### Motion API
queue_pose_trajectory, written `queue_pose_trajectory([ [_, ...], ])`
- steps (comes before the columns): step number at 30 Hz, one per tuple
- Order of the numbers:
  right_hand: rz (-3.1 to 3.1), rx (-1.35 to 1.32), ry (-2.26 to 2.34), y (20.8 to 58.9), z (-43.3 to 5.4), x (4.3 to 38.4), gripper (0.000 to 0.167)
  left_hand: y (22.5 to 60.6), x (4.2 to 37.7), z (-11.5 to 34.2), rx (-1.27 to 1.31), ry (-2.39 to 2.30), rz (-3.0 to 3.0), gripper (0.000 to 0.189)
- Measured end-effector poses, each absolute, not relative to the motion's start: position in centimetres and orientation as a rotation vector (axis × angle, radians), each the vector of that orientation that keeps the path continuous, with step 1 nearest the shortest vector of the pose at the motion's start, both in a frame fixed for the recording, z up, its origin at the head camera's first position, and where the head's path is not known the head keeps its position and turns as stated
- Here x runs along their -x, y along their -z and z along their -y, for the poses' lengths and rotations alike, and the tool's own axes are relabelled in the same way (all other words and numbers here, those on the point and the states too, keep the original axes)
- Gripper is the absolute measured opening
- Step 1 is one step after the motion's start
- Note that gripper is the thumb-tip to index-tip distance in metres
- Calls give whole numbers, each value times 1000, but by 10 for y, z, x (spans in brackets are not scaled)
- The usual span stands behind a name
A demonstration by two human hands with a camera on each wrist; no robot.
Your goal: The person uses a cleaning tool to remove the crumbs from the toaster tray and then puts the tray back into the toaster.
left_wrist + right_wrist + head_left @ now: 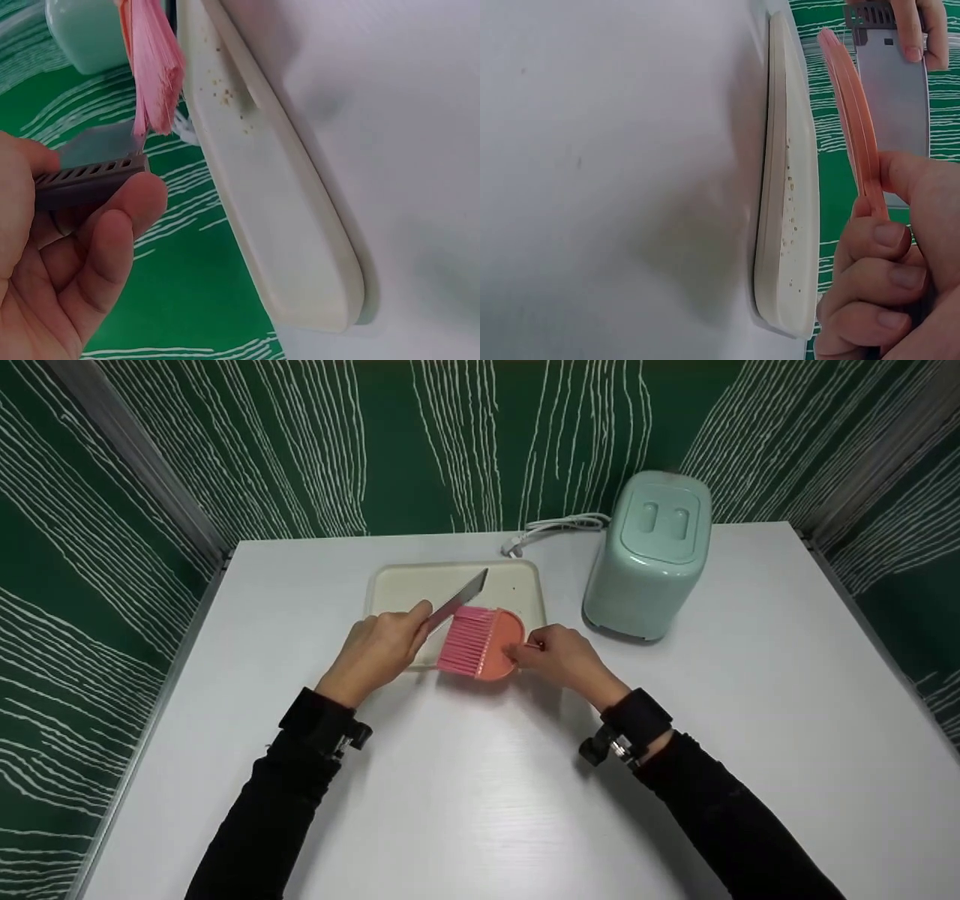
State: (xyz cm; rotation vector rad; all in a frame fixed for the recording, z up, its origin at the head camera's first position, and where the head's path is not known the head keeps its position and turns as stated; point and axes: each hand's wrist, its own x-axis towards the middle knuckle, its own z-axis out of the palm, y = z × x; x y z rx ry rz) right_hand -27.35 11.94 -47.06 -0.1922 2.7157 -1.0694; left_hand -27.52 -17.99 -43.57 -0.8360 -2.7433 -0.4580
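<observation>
My left hand (382, 641) grips a scraper by its grey slotted handle (90, 180). Its flat metal blade (892, 105) is tilted over a cream tray (394, 581). Between the thumb and fingers of my right hand (562, 656) is the orange grip of a small brush (504, 656). Pink bristles (466, 641) point left toward the scraper; in the left wrist view their tips overlap the blade's edge. Brown crumbs (225, 94) lie scattered on the tray, below both tools.
At the back right of the white table (480, 802) stands a mint green toaster (652, 562). Its white cord and plug (517, 544) lie behind the tray. Green walls with white streaks (465, 442) enclose the back and sides.
</observation>
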Motion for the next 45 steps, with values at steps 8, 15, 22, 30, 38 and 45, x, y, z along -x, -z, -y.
queue_pose_trajectory([
  [8,-2747,120,1057,471,-123,276,52,436,275,180,860,380,2715,18],
  [15,-2743,93,1078,472,-126,276,51,437,274,182,870,317,2702,14],
  [22,-2743,61,1072,473,-127,276,51,440,275,186,870,301,2648,11],
  [30,-2783,112,1078,469,-125,274,47,442,276,186,864,308,2659,11],
  [38,-2796,87,1037,471,-127,276,48,440,273,186,876,335,2678,10],
  [45,-2785,28,1025,473,-132,277,50,439,274,189,826,350,2691,13],
])
